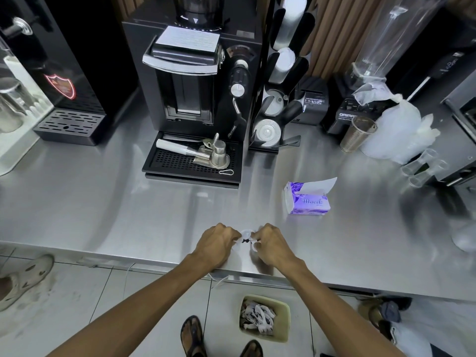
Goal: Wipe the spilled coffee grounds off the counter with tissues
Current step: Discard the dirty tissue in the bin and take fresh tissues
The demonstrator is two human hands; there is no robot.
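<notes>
Near the front edge of the brushed stainless-steel desk [103, 202], both hands meet over a crumpled white tissue [246, 232]. The left hand [216, 242] and the right hand [271, 243] each have their fingers curled and pinch the tissue from opposite sides. A small dark clump of spilled coffee grounds [244, 240] shows in the gap between them, gathered in the tissue. A purple soft pack of tissues [307, 200], with one white sheet sticking up from it, lies on the desk behind and to the right of the hands. Farther back stands a black espresso machine [190, 81]. On the tiled floor below the desk edge sits a pale yellow-green plastic bin [286, 313] holding crumpled, stained tissues.
</notes>
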